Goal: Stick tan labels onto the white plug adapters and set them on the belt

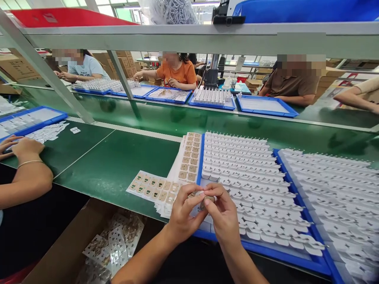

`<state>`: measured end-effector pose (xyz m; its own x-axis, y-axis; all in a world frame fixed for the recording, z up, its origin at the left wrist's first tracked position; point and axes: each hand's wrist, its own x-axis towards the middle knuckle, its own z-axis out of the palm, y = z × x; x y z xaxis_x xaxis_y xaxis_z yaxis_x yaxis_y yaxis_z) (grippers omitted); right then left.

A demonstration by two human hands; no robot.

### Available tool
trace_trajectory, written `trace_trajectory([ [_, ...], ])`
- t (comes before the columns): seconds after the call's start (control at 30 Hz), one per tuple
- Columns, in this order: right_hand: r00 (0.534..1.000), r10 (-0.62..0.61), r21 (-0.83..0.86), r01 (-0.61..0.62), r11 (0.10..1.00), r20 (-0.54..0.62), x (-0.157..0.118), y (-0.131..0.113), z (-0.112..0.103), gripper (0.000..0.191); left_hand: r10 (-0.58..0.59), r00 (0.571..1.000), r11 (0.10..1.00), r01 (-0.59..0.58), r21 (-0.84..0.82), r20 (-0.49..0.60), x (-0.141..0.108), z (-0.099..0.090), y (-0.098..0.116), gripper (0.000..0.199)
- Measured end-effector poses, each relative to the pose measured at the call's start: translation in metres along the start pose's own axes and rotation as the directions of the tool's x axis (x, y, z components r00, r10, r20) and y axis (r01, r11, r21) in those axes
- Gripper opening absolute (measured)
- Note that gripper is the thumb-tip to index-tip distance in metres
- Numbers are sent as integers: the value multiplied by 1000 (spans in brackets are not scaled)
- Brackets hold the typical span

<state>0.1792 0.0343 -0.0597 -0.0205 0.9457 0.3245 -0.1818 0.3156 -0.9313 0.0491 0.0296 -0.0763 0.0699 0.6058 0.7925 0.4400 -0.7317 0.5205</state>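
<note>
My left hand [185, 213] and my right hand [224, 217] meet over the near left corner of a blue tray [251, 246]. Between their fingertips they pinch a small piece with a tan face [207, 201], mostly covered by the fingers. Rows of white plastic parts [237, 157] with small tips fill much of that tray. Left of my hands lies a sheet of tan adhesive pads [148, 185], some spots showing green where pads are gone. A stack of similar sheets [189, 157] leans along the tray's left edge.
A second blue tray [304, 201] of white parts adjoins on the right. At left, a person's arm [28, 177] works beside loose white pieces [49, 132]. Below the table edge, a cardboard box [62, 244] holds used sheets. A metal frame [177, 37] crosses above; several people sit opposite.
</note>
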Motion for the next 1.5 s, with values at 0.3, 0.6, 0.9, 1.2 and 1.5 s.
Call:
trace_trajectory([
  [0.3, 1000, -17, -14, 17, 1000, -12, 2, 1, -7, 20, -19, 1000, 998, 19, -53, -11, 0, 2, 2, 54],
  [0.6, 935, -174, -417, 298, 859, 311, 17, -30, -30, 17, -79, 987, 984, 99, -147, 138, 5, -11, 7, 50],
  [0.9, 912, -294, -385, 390, 836, 286, 10, -30, -62, 17, -482, 871, 869, 489, -81, 93, 0, -29, -23, 43],
  [1.2, 892, -227, -821, 449, 352, 391, 28, -4, -89, 23, -641, 756, 728, 654, 204, -136, 17, -110, -135, 37],
  [1.5, 813, -237, -645, 571, 508, 532, 8, 2, -47, 16, -731, 634, 536, 762, 362, -252, 15, -175, -229, 41],
])
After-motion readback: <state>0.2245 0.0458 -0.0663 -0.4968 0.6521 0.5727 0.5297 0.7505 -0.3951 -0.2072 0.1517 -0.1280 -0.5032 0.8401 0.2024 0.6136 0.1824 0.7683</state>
